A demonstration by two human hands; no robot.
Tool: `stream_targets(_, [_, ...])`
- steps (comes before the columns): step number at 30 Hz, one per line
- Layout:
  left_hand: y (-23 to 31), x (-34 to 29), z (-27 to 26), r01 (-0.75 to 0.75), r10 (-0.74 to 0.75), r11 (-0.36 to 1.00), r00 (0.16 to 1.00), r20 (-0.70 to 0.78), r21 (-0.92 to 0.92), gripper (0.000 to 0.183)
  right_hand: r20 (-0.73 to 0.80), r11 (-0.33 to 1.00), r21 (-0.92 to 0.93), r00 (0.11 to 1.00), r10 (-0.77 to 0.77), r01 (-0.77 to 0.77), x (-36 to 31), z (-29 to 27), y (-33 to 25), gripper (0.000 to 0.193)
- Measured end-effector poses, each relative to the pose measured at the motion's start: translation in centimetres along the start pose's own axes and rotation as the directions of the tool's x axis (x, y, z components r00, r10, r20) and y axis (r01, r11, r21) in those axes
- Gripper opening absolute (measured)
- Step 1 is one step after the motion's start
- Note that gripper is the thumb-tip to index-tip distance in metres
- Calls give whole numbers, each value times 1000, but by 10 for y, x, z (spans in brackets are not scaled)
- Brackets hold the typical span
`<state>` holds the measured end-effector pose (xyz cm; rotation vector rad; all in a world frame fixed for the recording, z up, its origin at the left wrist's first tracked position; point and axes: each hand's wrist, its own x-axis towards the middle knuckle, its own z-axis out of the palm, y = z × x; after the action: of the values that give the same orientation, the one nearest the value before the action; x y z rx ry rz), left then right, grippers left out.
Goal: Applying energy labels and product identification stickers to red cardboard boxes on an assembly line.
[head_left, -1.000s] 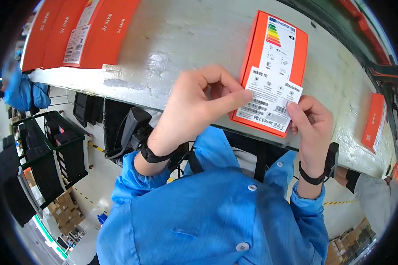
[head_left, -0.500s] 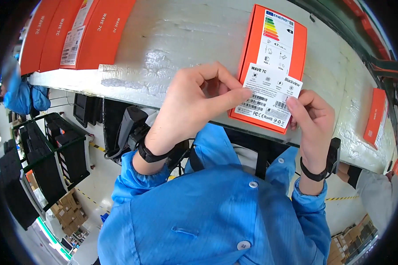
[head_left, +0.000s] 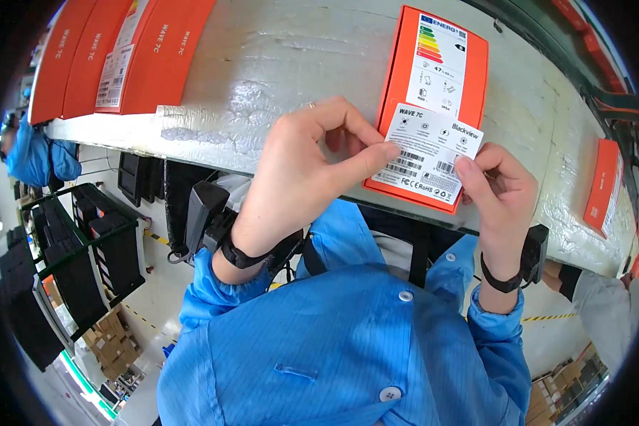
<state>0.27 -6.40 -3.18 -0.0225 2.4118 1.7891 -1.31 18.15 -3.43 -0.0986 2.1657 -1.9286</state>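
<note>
An orange-red box [head_left: 471, 82] lies flat near the table's front edge, with a white energy label [head_left: 444, 58] on its upper part. Over its lower part is a white printed sticker [head_left: 433, 150], overlapping the lower end of the energy label. My left hand [head_left: 312, 160] pinches the sticker's left edge between thumb and forefinger. At its right edge the thumb and curled fingers of my right hand [head_left: 500, 186] close on the sticker. Whether its underside touches the box cannot be made out.
Several orange-red boxes [head_left: 160, 64] stand in a row at the table's far left. Another box [head_left: 603, 186] lies at the right. The table [head_left: 263, 92] has a wrinkled, shiny cover. Black crates on a rack [head_left: 85, 241] stand left, and a grey sleeve [head_left: 603, 305] shows at right.
The box and sticker sit very slightly further left in the picture, and my hands have shifted a little with them. Both pinches stay the same.
</note>
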Motion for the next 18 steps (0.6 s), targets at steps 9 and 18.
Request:
stream_targets(9, [-1,-1,1,7,-7,1000,1000,-11,-5,19,-20,1000,-18,1000,-10,10,0,2,1,17])
stream_targets(18, [9,-4,6,-275,400,738,914,-71,616,25,-67,933,-301,972,-225,195,-5,7,0,16])
